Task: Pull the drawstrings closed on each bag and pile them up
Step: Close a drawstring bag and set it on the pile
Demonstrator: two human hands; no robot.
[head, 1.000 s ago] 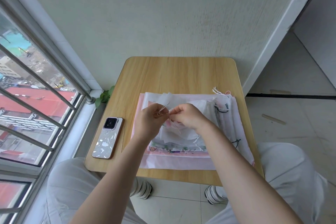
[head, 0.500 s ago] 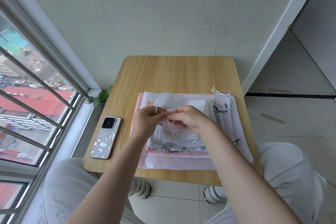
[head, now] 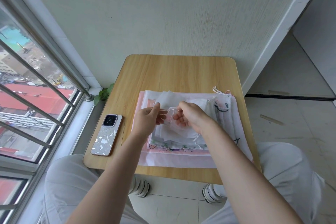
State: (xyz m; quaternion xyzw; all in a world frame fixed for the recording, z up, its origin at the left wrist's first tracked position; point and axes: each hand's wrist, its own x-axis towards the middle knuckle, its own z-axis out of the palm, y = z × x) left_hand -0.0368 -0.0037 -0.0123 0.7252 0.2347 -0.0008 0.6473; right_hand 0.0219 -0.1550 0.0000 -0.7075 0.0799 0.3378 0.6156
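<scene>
A pile of thin white and pink drawstring bags lies on the near right part of the small wooden table. Above the pile I hold a small sheer white bag. My left hand pinches its white drawstring between thumb and fingers. My right hand grips the gathered mouth of the same bag. The two hands sit a short gap apart, with the string stretched between them. More bags with dark cords lie at the pile's right side.
A phone in a patterned case lies on the table's left front corner. A barred window runs along the left. The wall stands right behind the table. My knees and shoes show below the front edge.
My hands have drawn apart: the left hand moved left with the drawstring, which now shows taut between the hands. The bag's mouth has bunched under my right hand.
</scene>
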